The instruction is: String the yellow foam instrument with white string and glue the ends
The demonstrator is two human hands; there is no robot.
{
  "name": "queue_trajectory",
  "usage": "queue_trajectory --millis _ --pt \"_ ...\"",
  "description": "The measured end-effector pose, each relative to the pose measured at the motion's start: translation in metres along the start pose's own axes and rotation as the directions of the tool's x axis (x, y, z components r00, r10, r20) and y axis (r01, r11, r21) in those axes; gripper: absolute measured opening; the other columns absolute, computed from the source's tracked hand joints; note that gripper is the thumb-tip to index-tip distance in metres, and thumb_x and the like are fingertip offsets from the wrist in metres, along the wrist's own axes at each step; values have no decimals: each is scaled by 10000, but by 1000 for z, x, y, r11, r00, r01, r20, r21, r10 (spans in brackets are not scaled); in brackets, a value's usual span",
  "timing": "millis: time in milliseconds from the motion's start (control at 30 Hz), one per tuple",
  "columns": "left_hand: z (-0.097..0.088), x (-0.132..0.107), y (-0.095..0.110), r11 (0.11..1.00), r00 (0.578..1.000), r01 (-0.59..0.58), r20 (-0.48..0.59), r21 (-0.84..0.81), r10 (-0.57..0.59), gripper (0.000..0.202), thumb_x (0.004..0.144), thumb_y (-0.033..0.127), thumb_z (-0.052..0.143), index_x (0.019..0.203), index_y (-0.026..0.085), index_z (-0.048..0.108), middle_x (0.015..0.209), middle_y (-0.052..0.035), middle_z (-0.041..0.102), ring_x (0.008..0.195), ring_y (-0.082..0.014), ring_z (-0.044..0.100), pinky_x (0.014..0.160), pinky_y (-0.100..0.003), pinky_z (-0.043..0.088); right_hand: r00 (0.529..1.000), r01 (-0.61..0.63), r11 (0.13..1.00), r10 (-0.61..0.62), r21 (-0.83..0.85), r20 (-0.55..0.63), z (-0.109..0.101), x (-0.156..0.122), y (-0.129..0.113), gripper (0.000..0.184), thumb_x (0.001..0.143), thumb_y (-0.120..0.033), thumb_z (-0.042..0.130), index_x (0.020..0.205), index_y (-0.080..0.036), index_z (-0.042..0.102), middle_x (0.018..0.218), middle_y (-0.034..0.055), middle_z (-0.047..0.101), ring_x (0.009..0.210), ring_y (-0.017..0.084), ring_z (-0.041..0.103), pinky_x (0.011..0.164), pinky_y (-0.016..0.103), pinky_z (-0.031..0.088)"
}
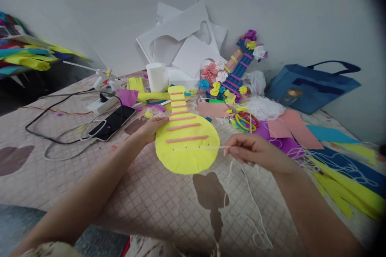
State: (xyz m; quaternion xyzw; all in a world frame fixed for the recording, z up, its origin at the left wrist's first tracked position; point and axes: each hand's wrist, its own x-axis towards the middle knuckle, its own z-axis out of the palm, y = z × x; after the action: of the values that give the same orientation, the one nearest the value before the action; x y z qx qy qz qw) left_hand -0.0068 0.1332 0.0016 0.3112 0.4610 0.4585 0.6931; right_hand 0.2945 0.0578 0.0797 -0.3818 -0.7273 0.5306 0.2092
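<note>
A yellow guitar-shaped foam cutout (187, 144) with pink strips across it is held up over the bed. My left hand (150, 128) grips its left edge, fingers closed on the foam. My right hand (251, 150) pinches a white string (199, 148) that lies taut across the round lower part of the cutout. The rest of the string trails down from that hand in loose loops (256, 217) over the patterned cover.
A phone (113, 122) and power strip (101, 105) with cables lie at left. Behind are a white cup (157, 77), white cardboard offcuts (183, 44), a decorated blue guitar with paper flowers (233, 72), a blue bag (310, 86), and coloured foam sheets (337, 160) at right.
</note>
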Motion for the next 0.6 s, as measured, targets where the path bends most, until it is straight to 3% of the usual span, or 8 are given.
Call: queue_trajectory --millis 133,233,367,600 --pt "4 -8 -3 991 987 95 124 89 -106 158 844 135 552 868 70 695 792 -153 734 646 -235 705 647 -335 586 996 52 993 -59 -110 -61 -40 10 -7 268 765 -412 670 765 -145 643 615 1 526 534 69 444 484 205 339" --pt "3 -13 -6 980 966 123 209 157 -154 145 810 188 630 880 84 704 832 -150 737 685 -230 707 685 -323 577 984 66 987 -89 -149 -155 -59 18 -2 263 731 -415 695 813 -166 673 672 22 558 583 94 478 529 236 361" --pt "1 -14 -9 971 938 117 297 210 -178 181 768 259 698 853 100 714 850 -140 739 687 -220 704 677 -302 563 962 67 979 -115 -193 -249 -65 28 13 307 722 -405 703 937 -188 670 714 21 562 633 116 496 567 251 384" --pt "2 -14 -13 949 894 121 383 292 -232 268 750 329 721 925 127 724 926 -122 737 752 -208 700 681 -275 551 917 24 945 -151 -327 -369 -63 42 32 314 740 -459 659 770 -149 622 707 24 574 601 115 485 552 252 354"
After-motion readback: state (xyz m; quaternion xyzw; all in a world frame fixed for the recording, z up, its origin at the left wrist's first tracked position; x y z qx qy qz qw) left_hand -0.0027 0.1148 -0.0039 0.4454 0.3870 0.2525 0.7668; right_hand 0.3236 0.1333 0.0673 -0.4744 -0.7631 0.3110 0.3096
